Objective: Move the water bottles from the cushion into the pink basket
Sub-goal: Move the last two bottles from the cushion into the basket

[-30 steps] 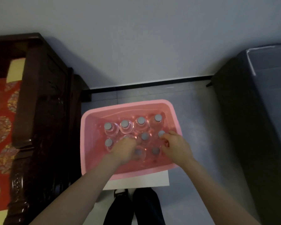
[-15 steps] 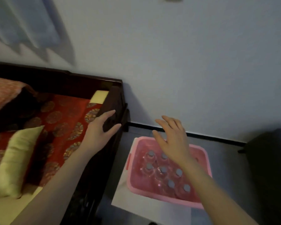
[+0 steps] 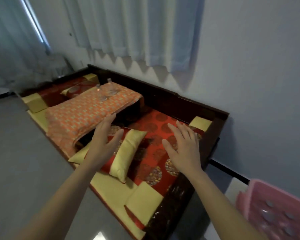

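A few clear water bottles (image 3: 105,90) stand on the far end of an orange patterned cushion (image 3: 87,111) on the dark wooden bench. The pink basket (image 3: 274,210) sits on the floor at the lower right, partly cut off, with several grey-capped bottles inside. My left hand (image 3: 103,141) hovers open over the near edge of the orange cushion, fingers spread. Over the red seat pad floats my right hand (image 3: 183,147), also open. Both hands are empty and well short of the bottles.
The dark wooden bench (image 3: 210,135) has a red and gold seat pad (image 3: 156,135) and a small yellow pillow (image 3: 126,153). White curtains (image 3: 128,30) hang behind. Grey floor (image 3: 21,153) lies to the left.
The view has swung left from the basket to the bench. Both hands left the bottles in the basket and now reach out open over the bench.
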`<control>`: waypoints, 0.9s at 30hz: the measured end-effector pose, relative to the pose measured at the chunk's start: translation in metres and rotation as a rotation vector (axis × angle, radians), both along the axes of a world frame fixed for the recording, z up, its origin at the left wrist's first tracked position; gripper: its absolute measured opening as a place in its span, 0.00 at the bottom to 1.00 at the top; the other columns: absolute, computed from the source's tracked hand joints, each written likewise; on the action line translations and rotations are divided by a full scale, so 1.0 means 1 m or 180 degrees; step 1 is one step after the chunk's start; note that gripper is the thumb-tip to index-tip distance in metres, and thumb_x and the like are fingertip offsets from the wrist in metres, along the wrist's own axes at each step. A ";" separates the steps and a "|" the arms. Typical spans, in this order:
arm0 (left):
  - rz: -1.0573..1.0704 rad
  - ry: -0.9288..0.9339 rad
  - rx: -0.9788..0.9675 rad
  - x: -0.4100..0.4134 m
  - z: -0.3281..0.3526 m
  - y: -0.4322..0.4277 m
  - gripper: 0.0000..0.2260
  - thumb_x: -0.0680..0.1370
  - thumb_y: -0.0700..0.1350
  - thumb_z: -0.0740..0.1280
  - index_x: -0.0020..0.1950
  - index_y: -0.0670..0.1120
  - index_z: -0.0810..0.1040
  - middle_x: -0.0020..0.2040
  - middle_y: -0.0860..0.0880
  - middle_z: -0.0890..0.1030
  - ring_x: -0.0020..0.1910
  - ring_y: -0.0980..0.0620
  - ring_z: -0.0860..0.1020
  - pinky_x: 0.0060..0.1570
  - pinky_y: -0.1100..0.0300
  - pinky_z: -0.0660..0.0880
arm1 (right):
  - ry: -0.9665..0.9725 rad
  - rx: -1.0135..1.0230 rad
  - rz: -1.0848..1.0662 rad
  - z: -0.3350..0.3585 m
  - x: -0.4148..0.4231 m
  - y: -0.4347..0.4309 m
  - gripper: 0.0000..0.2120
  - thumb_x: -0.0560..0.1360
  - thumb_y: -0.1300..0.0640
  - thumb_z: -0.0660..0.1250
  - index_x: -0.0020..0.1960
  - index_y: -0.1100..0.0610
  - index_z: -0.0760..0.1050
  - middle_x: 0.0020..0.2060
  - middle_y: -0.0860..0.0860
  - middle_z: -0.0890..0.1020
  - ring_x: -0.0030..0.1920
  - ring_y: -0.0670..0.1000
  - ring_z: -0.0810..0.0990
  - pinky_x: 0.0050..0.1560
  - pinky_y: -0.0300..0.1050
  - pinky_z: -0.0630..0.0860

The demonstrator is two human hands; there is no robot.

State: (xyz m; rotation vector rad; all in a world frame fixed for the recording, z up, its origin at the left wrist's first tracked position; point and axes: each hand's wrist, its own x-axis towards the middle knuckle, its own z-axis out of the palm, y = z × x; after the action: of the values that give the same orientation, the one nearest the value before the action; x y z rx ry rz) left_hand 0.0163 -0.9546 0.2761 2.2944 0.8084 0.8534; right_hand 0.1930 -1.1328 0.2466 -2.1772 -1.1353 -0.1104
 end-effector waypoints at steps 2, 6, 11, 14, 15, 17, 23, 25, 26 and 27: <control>0.0272 0.0016 0.0035 -0.046 0.004 0.030 0.26 0.78 0.54 0.62 0.75 0.51 0.62 0.74 0.51 0.65 0.72 0.57 0.60 0.67 0.59 0.59 | 0.0099 0.0004 0.0163 0.000 -0.029 0.036 0.26 0.77 0.38 0.56 0.73 0.43 0.62 0.75 0.47 0.62 0.75 0.50 0.54 0.74 0.60 0.54; 0.0744 0.0010 -0.0068 -0.130 0.011 0.089 0.27 0.78 0.50 0.65 0.75 0.48 0.62 0.74 0.49 0.65 0.72 0.53 0.63 0.66 0.59 0.60 | 0.0115 -0.0039 0.0486 0.001 -0.076 0.103 0.26 0.75 0.40 0.61 0.71 0.45 0.65 0.73 0.48 0.65 0.74 0.52 0.58 0.72 0.61 0.59; 0.1229 -0.0002 -0.0019 -0.188 0.014 0.161 0.27 0.77 0.49 0.67 0.75 0.46 0.63 0.73 0.46 0.68 0.71 0.49 0.66 0.64 0.58 0.62 | 0.0014 -0.0199 0.0734 0.004 -0.100 0.186 0.28 0.74 0.42 0.65 0.71 0.47 0.66 0.73 0.51 0.67 0.74 0.54 0.59 0.72 0.61 0.58; 0.1370 0.0028 -0.0082 -0.207 0.008 0.203 0.28 0.77 0.50 0.67 0.75 0.47 0.63 0.72 0.47 0.69 0.70 0.50 0.67 0.63 0.58 0.64 | -0.0012 -0.0176 0.0773 0.006 -0.109 0.237 0.29 0.73 0.42 0.66 0.71 0.49 0.66 0.72 0.52 0.67 0.74 0.54 0.60 0.72 0.61 0.58; 0.1408 0.0053 -0.0076 -0.212 0.005 0.222 0.28 0.77 0.50 0.67 0.75 0.47 0.63 0.72 0.47 0.69 0.69 0.49 0.68 0.62 0.58 0.64 | 0.0001 -0.0137 0.0794 0.005 -0.112 0.259 0.29 0.73 0.42 0.66 0.71 0.49 0.66 0.72 0.52 0.67 0.74 0.54 0.60 0.72 0.61 0.58; 0.1524 0.0057 -0.0083 -0.218 0.001 0.254 0.28 0.77 0.50 0.67 0.75 0.47 0.63 0.72 0.46 0.69 0.70 0.49 0.67 0.62 0.60 0.62 | 0.0034 -0.0122 0.0821 0.005 -0.114 0.297 0.28 0.74 0.43 0.67 0.72 0.48 0.66 0.73 0.51 0.66 0.74 0.54 0.59 0.72 0.60 0.58; 0.1755 0.0014 -0.0266 -0.233 -0.009 0.348 0.28 0.78 0.50 0.66 0.75 0.47 0.61 0.74 0.47 0.66 0.72 0.49 0.65 0.62 0.62 0.58 | 0.0057 -0.0160 0.0935 0.003 -0.122 0.404 0.29 0.74 0.43 0.66 0.72 0.49 0.64 0.73 0.52 0.65 0.74 0.55 0.58 0.72 0.62 0.58; 0.1798 -0.0007 -0.0322 -0.241 -0.013 0.378 0.28 0.77 0.50 0.66 0.75 0.47 0.61 0.74 0.47 0.66 0.72 0.50 0.64 0.63 0.62 0.58 | 0.0066 -0.0180 0.0922 0.002 -0.127 0.439 0.29 0.74 0.43 0.67 0.72 0.50 0.65 0.72 0.52 0.66 0.74 0.55 0.59 0.71 0.62 0.59; 0.1801 0.0002 -0.0324 -0.246 -0.015 0.389 0.28 0.77 0.50 0.66 0.75 0.48 0.61 0.74 0.48 0.66 0.72 0.50 0.64 0.63 0.62 0.58 | 0.0064 -0.0195 0.0915 0.001 -0.131 0.454 0.29 0.74 0.43 0.67 0.71 0.50 0.66 0.72 0.53 0.67 0.73 0.56 0.60 0.71 0.62 0.59; 0.1787 0.0003 -0.0309 -0.251 -0.017 0.401 0.28 0.77 0.51 0.66 0.75 0.48 0.61 0.74 0.48 0.66 0.71 0.52 0.64 0.63 0.62 0.59 | 0.0050 -0.0216 0.0929 -0.001 -0.135 0.468 0.28 0.74 0.43 0.67 0.71 0.51 0.66 0.71 0.53 0.68 0.73 0.56 0.60 0.71 0.62 0.60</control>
State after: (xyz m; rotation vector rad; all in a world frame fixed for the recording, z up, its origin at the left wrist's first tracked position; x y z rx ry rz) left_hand -0.2347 -0.5535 0.2589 2.0021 1.4971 1.0163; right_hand 0.0582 -0.6644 0.2458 -2.0404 -1.4518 0.0740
